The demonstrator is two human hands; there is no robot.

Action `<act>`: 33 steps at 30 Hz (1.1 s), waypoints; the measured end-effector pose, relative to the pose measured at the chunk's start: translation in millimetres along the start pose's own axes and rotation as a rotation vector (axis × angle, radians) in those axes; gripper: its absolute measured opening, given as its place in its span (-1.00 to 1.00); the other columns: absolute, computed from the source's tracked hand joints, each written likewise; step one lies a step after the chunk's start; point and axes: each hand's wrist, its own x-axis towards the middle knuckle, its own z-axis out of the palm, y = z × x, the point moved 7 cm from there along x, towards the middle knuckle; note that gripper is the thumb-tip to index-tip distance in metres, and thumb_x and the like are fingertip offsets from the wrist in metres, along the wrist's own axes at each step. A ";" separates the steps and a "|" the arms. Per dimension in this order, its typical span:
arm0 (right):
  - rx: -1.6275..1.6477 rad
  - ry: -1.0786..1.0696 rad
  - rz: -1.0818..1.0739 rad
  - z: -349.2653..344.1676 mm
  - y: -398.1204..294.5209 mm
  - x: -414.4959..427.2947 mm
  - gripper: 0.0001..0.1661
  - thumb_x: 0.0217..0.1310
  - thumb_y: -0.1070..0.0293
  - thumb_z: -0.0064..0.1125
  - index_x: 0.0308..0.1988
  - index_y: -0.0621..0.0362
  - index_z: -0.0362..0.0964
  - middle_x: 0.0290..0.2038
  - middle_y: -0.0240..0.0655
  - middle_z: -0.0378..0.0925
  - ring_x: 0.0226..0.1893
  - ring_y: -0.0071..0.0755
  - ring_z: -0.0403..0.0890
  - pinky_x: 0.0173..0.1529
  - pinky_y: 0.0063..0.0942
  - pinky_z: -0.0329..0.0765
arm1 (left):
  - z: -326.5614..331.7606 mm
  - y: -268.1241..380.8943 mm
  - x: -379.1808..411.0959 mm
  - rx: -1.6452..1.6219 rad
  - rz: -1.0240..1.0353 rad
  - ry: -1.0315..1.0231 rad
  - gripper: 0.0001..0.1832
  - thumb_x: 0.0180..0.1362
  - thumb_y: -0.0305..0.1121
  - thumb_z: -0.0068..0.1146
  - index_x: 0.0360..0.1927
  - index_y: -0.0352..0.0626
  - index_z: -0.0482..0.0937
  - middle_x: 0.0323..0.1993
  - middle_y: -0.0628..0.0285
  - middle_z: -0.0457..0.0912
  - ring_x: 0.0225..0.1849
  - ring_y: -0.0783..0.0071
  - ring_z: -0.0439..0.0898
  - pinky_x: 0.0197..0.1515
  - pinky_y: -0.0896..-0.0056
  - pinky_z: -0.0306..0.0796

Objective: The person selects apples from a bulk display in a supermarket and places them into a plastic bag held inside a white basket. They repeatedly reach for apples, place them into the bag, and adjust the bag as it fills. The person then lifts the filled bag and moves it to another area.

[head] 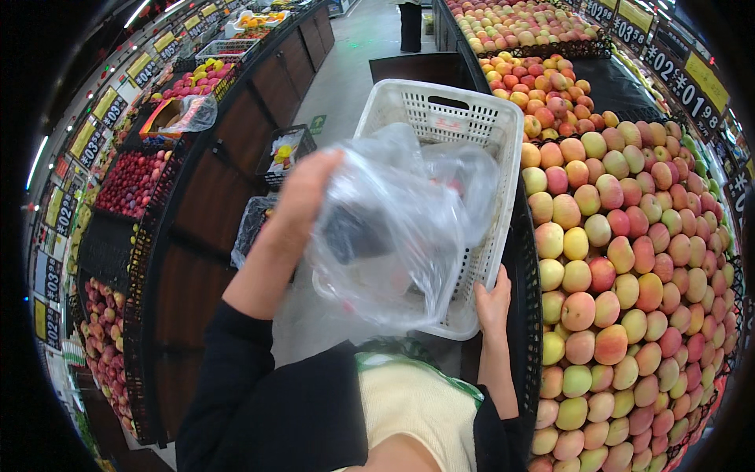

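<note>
My left hand (pixel 309 186) grips the top of a clear plastic bag (pixel 395 236), which is blurred and hangs over the near part of a white plastic basket (pixel 507 153). Through the film a dark shape shows, too unclear to name. My right hand (pixel 494 301) holds the basket's near right rim, thumb on top, fingers hidden below. Farther back in the basket lies another clear plastic bag (pixel 466 171) with something reddish in it. Slots pierce the basket's walls, and its far wall has a handle hole. The plastic hides much of the basket's floor.
Apples (pixel 607 312) fill the sloping display along my right side. Across the aisle floor (pixel 342 88) stands a wood-panelled fruit counter (pixel 230 194) with dark red fruit (pixel 134 183). Black crates (pixel 286 156) sit low beside it. A person (pixel 410 26) stands at the aisle's far end.
</note>
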 end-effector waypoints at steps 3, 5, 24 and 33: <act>-0.036 0.091 -0.071 0.1 4.5 0.1 -0.26 0.00 0.57 0.09 0.27 0.36 0.30 0.00 0.15 0.46 0.11 0.26 0.45 0.27 -0.07 0.38 | -26.6 64.8 -7.2 -0.202 0.155 0.078 -0.78 0.43 -0.28 0.04 -0.20 -0.17 0.65 -0.35 0.31 0.66 -0.34 0.54 0.65 -0.22 0.45 0.56; -0.010 0.079 -0.110 12.3 10.7 -4.5 -0.26 0.00 0.60 0.08 0.27 0.37 0.31 0.03 0.13 0.46 0.12 0.24 0.47 0.28 -0.10 0.39 | -99.0 116.3 -23.6 -0.044 0.282 -0.032 -0.77 0.42 -0.27 0.06 -0.15 -0.19 0.66 -0.32 0.26 0.70 -0.32 0.51 0.69 -0.19 0.40 0.61; 0.135 -0.220 -0.086 207.0 0.9 -132.5 -0.28 -0.13 0.75 -0.03 0.16 0.38 0.47 0.20 0.02 0.46 0.27 0.04 0.47 0.32 -0.29 0.39 | -374.6 170.3 -359.2 0.196 0.740 0.785 -0.70 0.44 -0.24 0.00 -0.06 -0.28 0.62 -0.18 0.11 0.71 -0.20 0.42 0.71 -0.13 0.35 0.61; -0.084 -0.465 0.265 399.6 42.6 -184.6 -0.48 0.00 0.75 -0.04 0.01 0.31 0.55 -0.16 -0.15 0.58 -0.14 -0.10 0.66 -0.08 -0.36 0.56 | -472.0 92.8 -460.0 0.017 0.437 0.905 -0.67 0.45 -0.22 -0.06 -0.04 -0.29 0.59 -0.17 0.08 0.70 -0.18 0.38 0.69 -0.09 0.35 0.58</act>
